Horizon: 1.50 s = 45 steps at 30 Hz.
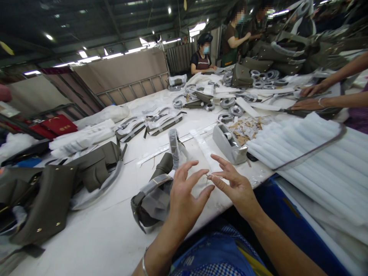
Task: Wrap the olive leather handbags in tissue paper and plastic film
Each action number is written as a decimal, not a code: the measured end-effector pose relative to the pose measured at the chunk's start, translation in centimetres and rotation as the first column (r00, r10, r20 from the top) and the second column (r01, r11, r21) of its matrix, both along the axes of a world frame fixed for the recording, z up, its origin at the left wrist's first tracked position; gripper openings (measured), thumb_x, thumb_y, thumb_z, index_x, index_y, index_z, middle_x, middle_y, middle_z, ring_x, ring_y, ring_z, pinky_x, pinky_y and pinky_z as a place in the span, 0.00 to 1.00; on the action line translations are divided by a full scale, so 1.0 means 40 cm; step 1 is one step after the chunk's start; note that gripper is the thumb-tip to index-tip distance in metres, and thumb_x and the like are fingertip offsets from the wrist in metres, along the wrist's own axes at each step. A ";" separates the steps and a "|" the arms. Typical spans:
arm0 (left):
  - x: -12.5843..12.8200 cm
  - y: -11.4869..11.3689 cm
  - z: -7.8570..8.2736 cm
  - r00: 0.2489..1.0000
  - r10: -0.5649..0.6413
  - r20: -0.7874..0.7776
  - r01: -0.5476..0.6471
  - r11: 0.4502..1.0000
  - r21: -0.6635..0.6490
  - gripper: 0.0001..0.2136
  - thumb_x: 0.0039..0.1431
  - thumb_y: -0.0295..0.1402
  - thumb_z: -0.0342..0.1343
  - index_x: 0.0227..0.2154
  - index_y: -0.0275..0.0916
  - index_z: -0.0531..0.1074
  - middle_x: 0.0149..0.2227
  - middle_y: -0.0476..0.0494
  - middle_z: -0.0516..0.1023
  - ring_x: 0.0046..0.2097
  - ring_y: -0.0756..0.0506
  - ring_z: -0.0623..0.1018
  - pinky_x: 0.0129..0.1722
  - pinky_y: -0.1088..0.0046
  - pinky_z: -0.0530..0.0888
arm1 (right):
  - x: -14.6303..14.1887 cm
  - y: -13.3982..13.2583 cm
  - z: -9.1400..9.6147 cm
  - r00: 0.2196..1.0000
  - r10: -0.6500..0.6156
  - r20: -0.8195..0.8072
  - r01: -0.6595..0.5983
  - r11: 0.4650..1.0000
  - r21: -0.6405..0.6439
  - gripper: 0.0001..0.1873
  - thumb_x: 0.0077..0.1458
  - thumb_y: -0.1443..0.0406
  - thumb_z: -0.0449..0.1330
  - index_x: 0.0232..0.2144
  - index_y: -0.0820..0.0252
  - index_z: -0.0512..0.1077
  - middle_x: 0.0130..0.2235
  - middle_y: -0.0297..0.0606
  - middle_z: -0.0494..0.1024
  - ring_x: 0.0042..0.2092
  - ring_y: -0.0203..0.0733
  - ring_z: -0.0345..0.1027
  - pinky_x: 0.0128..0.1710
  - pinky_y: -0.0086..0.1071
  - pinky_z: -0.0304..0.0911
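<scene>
My right hand (234,186) pinches a small piece of clear tape (207,176) between thumb and a fingertip, with the other fingers stretched out. My left hand (184,197) is right beside it with fingers spread apart, and its thumb tip almost meets the right thumb. Both hover above the near edge of the white table (109,230). Just under my left hand lies an olive bag strap wrapped in clear film (153,195). A grey tape dispenser (230,145) stands a little beyond my right hand.
Olive leather bags (57,188) lie at the left. White foam sheets (310,161) are stacked at the right over a blue crate (276,207). Tape rolls (228,102) and wrapped straps (163,120) litter the far table. Another person's hands (309,97) work at the right; several people stand at the far end.
</scene>
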State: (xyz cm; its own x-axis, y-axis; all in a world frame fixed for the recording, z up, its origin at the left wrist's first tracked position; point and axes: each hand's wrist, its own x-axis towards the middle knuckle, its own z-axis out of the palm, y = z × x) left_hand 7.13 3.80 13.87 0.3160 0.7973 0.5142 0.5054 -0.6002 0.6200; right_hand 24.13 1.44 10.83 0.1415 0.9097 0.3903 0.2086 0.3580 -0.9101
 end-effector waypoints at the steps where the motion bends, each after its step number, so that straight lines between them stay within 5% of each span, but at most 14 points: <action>1: 0.008 -0.003 -0.002 0.999 -0.040 0.016 0.040 0.998 -0.047 0.16 0.56 0.33 0.64 0.48 0.48 0.77 0.53 0.41 0.75 0.55 0.37 0.72 0.57 0.56 0.69 | -0.001 0.000 0.002 1.000 0.004 0.020 -0.004 1.000 0.001 0.07 0.60 0.60 0.63 0.39 0.48 0.81 0.65 0.35 0.66 0.66 0.49 0.56 0.68 0.48 0.48; 6: 0.036 0.001 -0.026 0.956 -0.108 0.272 0.197 0.924 -0.326 0.15 0.59 0.29 0.61 0.49 0.42 0.76 0.42 0.45 0.82 0.41 0.46 0.80 0.45 0.69 0.77 | 0.002 -0.008 0.009 0.995 0.094 0.030 -0.093 0.995 -0.026 0.10 0.62 0.58 0.61 0.42 0.50 0.81 0.64 0.38 0.66 0.65 0.49 0.59 0.66 0.47 0.53; 12: 0.030 0.026 -0.017 0.862 -0.009 0.507 0.289 0.829 -0.478 0.07 0.57 0.34 0.64 0.38 0.40 0.81 0.34 0.46 0.83 0.32 0.48 0.81 0.36 0.74 0.79 | 0.015 -0.004 -0.012 0.984 0.119 -0.136 -0.128 0.990 -0.060 0.11 0.64 0.57 0.58 0.46 0.51 0.75 0.61 0.39 0.70 0.63 0.46 0.62 0.64 0.43 0.56; 17: 0.015 0.043 0.004 0.858 -0.032 0.512 0.294 0.848 -0.441 0.07 0.60 0.35 0.61 0.37 0.40 0.82 0.35 0.45 0.82 0.33 0.47 0.80 0.35 0.72 0.78 | -0.014 0.016 -0.058 0.979 0.200 -0.048 -0.206 0.963 -0.174 0.24 0.54 0.60 0.67 0.52 0.53 0.70 0.55 0.40 0.75 0.57 0.47 0.68 0.61 0.44 0.60; 22: -0.010 0.045 0.022 0.916 0.007 0.400 0.150 0.921 -0.359 0.08 0.61 0.36 0.60 0.38 0.42 0.82 0.34 0.46 0.79 0.36 0.49 0.76 0.38 0.74 0.74 | -0.035 0.026 -0.093 0.969 0.220 -0.110 -0.243 0.926 -0.288 0.18 0.52 0.62 0.68 0.46 0.56 0.74 0.38 0.35 0.80 0.39 0.41 0.74 0.46 0.38 0.69; 27: -0.045 0.042 0.038 0.859 0.045 0.510 0.238 0.846 -0.477 0.10 0.62 0.40 0.60 0.40 0.40 0.80 0.28 0.49 0.74 0.27 0.54 0.70 0.28 0.79 0.68 | -0.024 0.020 -0.095 0.894 0.339 -0.294 -0.426 0.845 -0.321 0.13 0.55 0.58 0.66 0.40 0.60 0.78 0.31 0.35 0.78 0.30 0.35 0.68 0.31 0.31 0.66; 32: -0.070 0.041 0.046 0.699 0.040 0.714 0.468 0.730 -0.499 0.10 0.62 0.38 0.61 0.43 0.42 0.78 0.28 0.52 0.73 0.23 0.58 0.66 0.27 0.81 0.69 | -0.019 0.016 -0.087 0.902 0.348 -0.254 -0.418 0.852 -0.316 0.16 0.54 0.60 0.67 0.46 0.56 0.79 0.39 0.38 0.82 0.38 0.40 0.74 0.44 0.36 0.70; 36: -0.084 0.042 0.050 0.591 0.107 0.800 0.577 0.637 -0.512 0.10 0.60 0.34 0.63 0.45 0.42 0.78 0.34 0.49 0.76 0.19 0.62 0.58 0.16 0.87 0.56 | -0.026 0.017 -0.091 0.936 0.305 -0.173 -0.347 0.879 -0.327 0.17 0.51 0.60 0.68 0.44 0.56 0.80 0.43 0.38 0.82 0.44 0.45 0.76 0.51 0.41 0.70; 45: -0.117 0.045 0.064 0.491 0.165 0.855 0.540 0.713 -0.447 0.10 0.58 0.30 0.64 0.43 0.40 0.78 0.35 0.47 0.78 0.20 0.63 0.56 0.18 0.89 0.56 | -0.020 0.021 -0.078 0.923 0.369 -0.113 -0.382 0.833 -0.400 0.10 0.55 0.58 0.65 0.33 0.60 0.80 0.32 0.36 0.82 0.35 0.41 0.76 0.39 0.32 0.71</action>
State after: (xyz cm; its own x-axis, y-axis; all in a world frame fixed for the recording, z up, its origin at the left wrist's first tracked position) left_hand 2.45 5.62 16.43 0.2339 0.9711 0.0482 -0.4995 0.0775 0.8628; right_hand 23.33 2.27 7.71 -0.2377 0.9710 -0.0250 0.1042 -0.0001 -0.9946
